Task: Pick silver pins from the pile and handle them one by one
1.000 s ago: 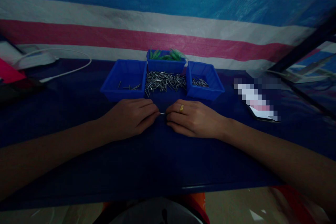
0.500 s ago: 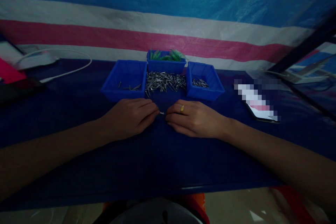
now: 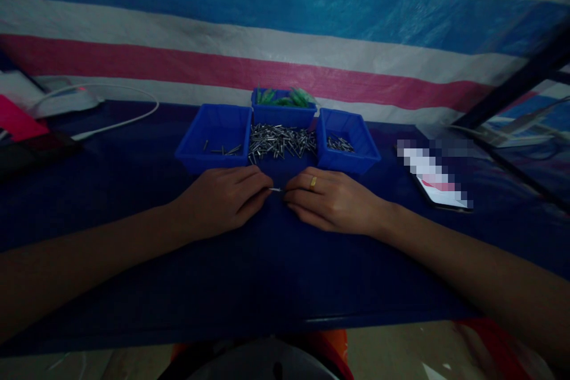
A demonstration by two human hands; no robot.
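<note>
My left hand (image 3: 227, 200) is closed in a pinch on one end of a small metal screw (image 3: 275, 190), whose thin, bright shank shows between the two hands. My right hand (image 3: 332, 200), with a gold ring on one finger, is closed at the screw's other end; its fingertips hide that end. Just beyond the hands lies a pile of thin metal screws (image 3: 282, 141). A blue bin (image 3: 189, 151) with a few screws stands left of the pile, and another blue bin (image 3: 351, 160) with several small metal pieces stands right of it.
Behind the pile, a third blue bin (image 3: 285, 114) holds green plastic bags or wrapping. A phone (image 3: 436, 181) lies on the blue table (image 3: 276, 279) at right. A white cable (image 3: 133, 122) and a dark device (image 3: 40, 151) are at left. Striped sheeting hangs behind.
The hands stay almost in place with small finger movements. Slightly more of the screw shows between them, and the gap has widened a little. The view has shifted slightly.
</note>
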